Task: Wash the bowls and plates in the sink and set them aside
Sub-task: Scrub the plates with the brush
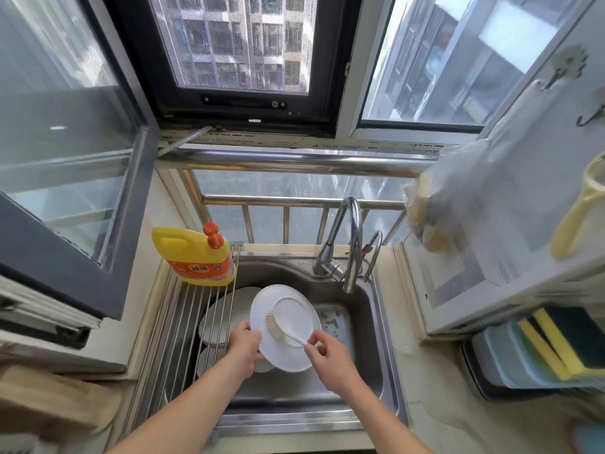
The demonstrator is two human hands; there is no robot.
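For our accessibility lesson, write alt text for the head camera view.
Over a steel sink, the left hand holds a white plate while the right hand scrubs it with a dish brush. A yellow detergent bottle stands on the drying rack.

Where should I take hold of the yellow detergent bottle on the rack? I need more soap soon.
Take the detergent bottle by the moulded handle loop at its upper left, coming from the left and above. It stands upright on the drying rack, orange cap on the right, so the handle side is free.
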